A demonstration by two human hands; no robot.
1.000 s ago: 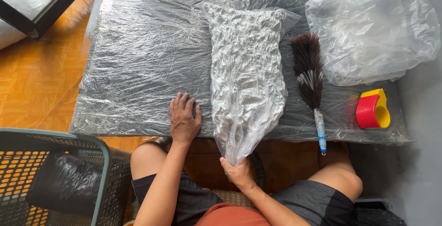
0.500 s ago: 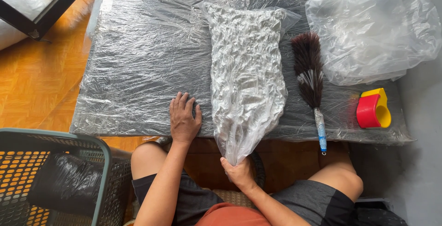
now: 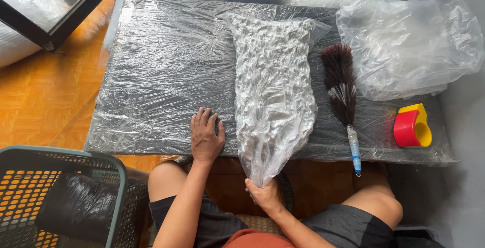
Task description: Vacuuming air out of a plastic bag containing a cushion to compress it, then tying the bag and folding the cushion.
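Clear plastic wraps the whole top of the dark counter (image 3: 151,76), and I take my bearings from that counter. Lying along it, right of its middle, is a long clear bag (image 3: 275,96) stuffed with crinkled white filling; its wide end points to the counter's far edge and its narrow neck hangs off the near edge. My right hand (image 3: 263,195) sits just below that near edge with the fingers closed tight around the bag's neck, pinching it shut. My left hand (image 3: 206,136) lies flat on the counter's near edge, palm down and fingers spread, holding nothing, just beside the bag's left side; I cannot tell if it touches the bag.

On the counter to the right of the bag rests a feather duster (image 3: 341,89) with dark plumes and a blue-and-white handle, whose tip reaches past the near edge. It lies close to the bag but apart from it. Farther right, near the counter's right end, stands a red and yellow tape dispenser (image 3: 411,126). A big, loose, empty-looking clear plastic bag (image 3: 409,41) is heaped over the counter's far right corner.

Off the counter's near left corner, on the orange wood floor (image 3: 35,101), stands a grey-green mesh basket (image 3: 60,197) with a dark plastic bundle inside.
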